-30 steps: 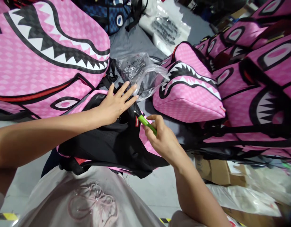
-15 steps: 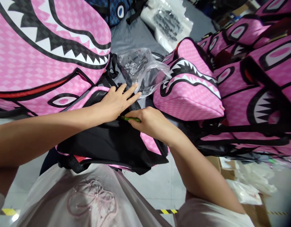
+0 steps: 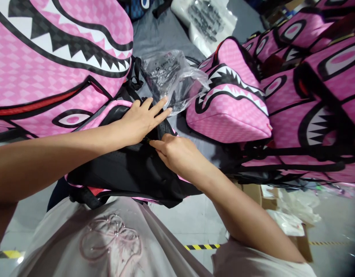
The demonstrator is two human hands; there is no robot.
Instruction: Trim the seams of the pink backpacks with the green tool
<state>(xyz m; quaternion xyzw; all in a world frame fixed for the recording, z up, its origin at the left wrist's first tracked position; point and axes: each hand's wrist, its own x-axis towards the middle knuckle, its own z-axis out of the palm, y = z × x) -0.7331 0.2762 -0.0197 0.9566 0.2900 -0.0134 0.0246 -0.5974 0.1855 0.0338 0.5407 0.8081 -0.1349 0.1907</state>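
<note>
A backpack with a black back and pink edging (image 3: 116, 165) lies at the table's edge in front of my body. My left hand (image 3: 138, 121) rests on its upper part, palm down, fingers spread. Just to the right, my right hand (image 3: 177, 152) is closed, its index finger stretched toward the black fabric. It grips a small green tool (image 3: 148, 141); the tip shows by the fingertip, while the rest is hidden in the hand. Beyond my left fingertips lies a crumpled clear plastic bag (image 3: 177, 82).
A large pink shark-mouth backpack (image 3: 79, 84) stands at left, a smaller pink shark-mouth bag (image 3: 232, 121) at right. More pink backpacks (image 3: 335, 96) crowd the right side. White plastic packaging (image 3: 204, 23) lies at the back. Cardboard boxes (image 3: 252, 194) stand on the floor.
My right hand has turned and shifted slightly down, covering most of the green tool that showed before. My left hand stays spread on the backpack. The whole view has shifted slightly.
</note>
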